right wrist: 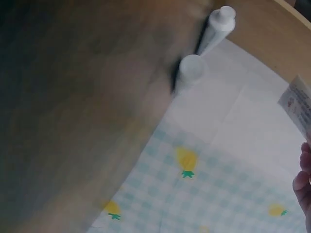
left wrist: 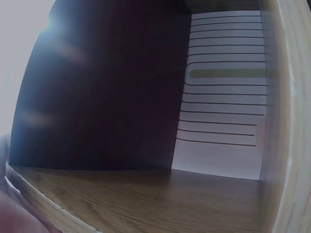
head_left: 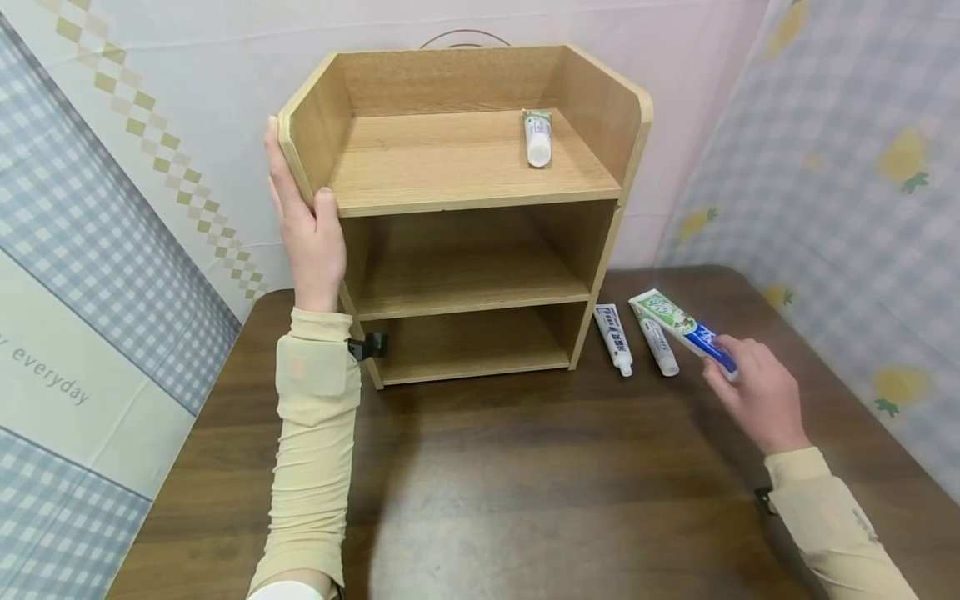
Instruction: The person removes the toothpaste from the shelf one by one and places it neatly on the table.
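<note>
A wooden shelf unit [head_left: 480, 200] with an open top tray and two compartments below stands on the dark table. My left hand [head_left: 309, 242] grips its left side panel, fingers along the outside and thumb at the front edge. In my right hand [head_left: 765, 392] is a green, white and blue toothpaste tube [head_left: 675, 321], pinched by its blue end and tilted toward the shelf. Beneath its far end lies a white toothpaste tube [head_left: 660, 346], partly covered in the head view. Another white toothpaste tube [head_left: 615, 340] lies closer to the shelf. A small tube [head_left: 537, 140] rests on the top tray.
The brown table [head_left: 525, 483] extends around the shelf unit. Patterned cloth [head_left: 862, 208] hangs along the right side, and checked cloth [head_left: 82, 375] along the left. A pale curtain [head_left: 225, 50] closes off the back. Both lower compartments face forward.
</note>
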Demonstrator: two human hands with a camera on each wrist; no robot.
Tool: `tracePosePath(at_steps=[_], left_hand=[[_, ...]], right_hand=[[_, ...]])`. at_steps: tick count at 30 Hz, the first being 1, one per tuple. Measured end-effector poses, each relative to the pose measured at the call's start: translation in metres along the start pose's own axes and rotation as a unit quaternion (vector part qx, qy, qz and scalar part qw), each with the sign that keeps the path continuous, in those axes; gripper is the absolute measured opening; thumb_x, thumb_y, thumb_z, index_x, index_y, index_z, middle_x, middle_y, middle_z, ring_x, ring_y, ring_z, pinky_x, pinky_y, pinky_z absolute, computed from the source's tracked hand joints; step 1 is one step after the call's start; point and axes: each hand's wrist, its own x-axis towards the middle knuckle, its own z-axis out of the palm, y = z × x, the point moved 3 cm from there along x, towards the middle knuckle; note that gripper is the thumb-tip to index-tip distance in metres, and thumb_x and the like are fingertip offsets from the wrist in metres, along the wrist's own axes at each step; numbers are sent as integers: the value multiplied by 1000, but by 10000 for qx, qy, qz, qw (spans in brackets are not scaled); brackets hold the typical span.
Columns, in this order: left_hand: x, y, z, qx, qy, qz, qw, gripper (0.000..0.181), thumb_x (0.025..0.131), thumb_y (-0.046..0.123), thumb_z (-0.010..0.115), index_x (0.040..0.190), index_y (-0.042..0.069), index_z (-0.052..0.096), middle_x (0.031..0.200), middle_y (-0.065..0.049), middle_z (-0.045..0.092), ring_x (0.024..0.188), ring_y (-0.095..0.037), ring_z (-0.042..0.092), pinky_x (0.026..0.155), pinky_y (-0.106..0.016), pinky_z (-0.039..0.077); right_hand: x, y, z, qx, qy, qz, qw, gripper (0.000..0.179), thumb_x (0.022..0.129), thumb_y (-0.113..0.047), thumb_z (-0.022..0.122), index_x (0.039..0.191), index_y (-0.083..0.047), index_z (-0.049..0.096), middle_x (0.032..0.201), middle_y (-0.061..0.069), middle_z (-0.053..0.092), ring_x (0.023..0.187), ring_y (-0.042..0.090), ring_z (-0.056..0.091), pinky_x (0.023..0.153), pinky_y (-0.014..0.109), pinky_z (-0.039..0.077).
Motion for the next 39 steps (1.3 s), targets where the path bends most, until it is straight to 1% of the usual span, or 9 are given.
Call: tracePosePath(at_steps=[3, 6, 11, 16, 20, 29, 31, 37, 39], left_hand=[[0, 0, 1, -9, -15, -5, 10000, 71, 87, -1, 35, 155, 13, 17, 159, 6, 26, 133, -1, 32, 109, -21, 27], [1, 0, 1, -77, -33, 9, 10000, 71, 87, -2, 35, 154, 12, 16, 159, 5, 25, 134, -1, 31, 110, -21, 27], [1, 0, -1, -164, -33, 16, 9999, 72, 86, -3, 34, 155, 11, 14, 160, 6, 23, 135, 0, 30, 110, -20, 26], [0, 0, -1, -99, -23, -16, 9999, 73, 86, -2, 34, 155, 12, 15, 159, 7, 24, 134, 0, 30, 109, -20, 26], [0, 0, -1, -94, -20, -15, 10000, 72, 87, -2, 34, 155, 12, 15, 159, 8, 25, 134, 0, 30, 109, -21, 26], [-2, -3, -1, -303, 49, -51, 9995, 73, 86, -2, 34, 155, 14, 16, 155, 8, 30, 130, -4, 33, 108, -21, 30], [-2, -4, -1, -300, 47, -64, 9995, 73, 86, -2, 34, 155, 13, 16, 155, 8, 30, 131, -4, 32, 108, -21, 29], [4, -15, 2, -283, 86, 131, 9995, 74, 85, -4, 34, 155, 11, 15, 157, 9, 27, 134, -1, 31, 110, -21, 27], [7, -21, 2, -320, 106, 198, 9992, 74, 85, -4, 34, 155, 11, 16, 157, 9, 27, 135, -1, 31, 110, -21, 27]], right_hand=[[-4, 7, 3, -82, -316, 215, 9992, 34, 81, -15, 64, 106, 7, 59, 83, 22, 61, 72, 33, 54, 61, 48, 42], [-6, 16, 7, -114, -664, 665, 9955, 36, 79, -7, 68, 111, 6, 58, 90, 25, 62, 78, 36, 56, 65, 53, 44], [-3, 29, 14, -126, -1156, 1420, 9830, 35, 86, -9, 64, 117, 4, 55, 100, 29, 62, 85, 42, 57, 69, 57, 43], [-1, 39, 18, -260, -1700, 1858, 9674, 32, 89, -13, 60, 117, 3, 54, 101, 30, 62, 84, 44, 58, 66, 57, 42], [-2, 45, 20, -361, -1964, 2004, 9592, 29, 90, -13, 59, 114, 2, 53, 98, 31, 62, 78, 45, 59, 61, 56, 42], [2, 59, 29, -437, -2198, 2071, 9523, 23, 91, -12, 55, 107, 4, 49, 88, 29, 59, 68, 41, 56, 53, 53, 40], [4, 63, 32, -503, -2493, 2060, 9449, 21, 91, -12, 55, 102, 3, 46, 83, 28, 59, 64, 38, 55, 50, 50, 40], [5, 65, 41, -485, -3626, 2052, 9078, 33, 88, -15, 62, 101, 3, 38, 84, 31, 59, 65, 39, 58, 50, 49, 44], [4, 66, 43, -396, -3740, 2021, 9043, 34, 89, -16, 63, 101, 3, 37, 82, 31, 59, 63, 38, 58, 51, 49, 44]])
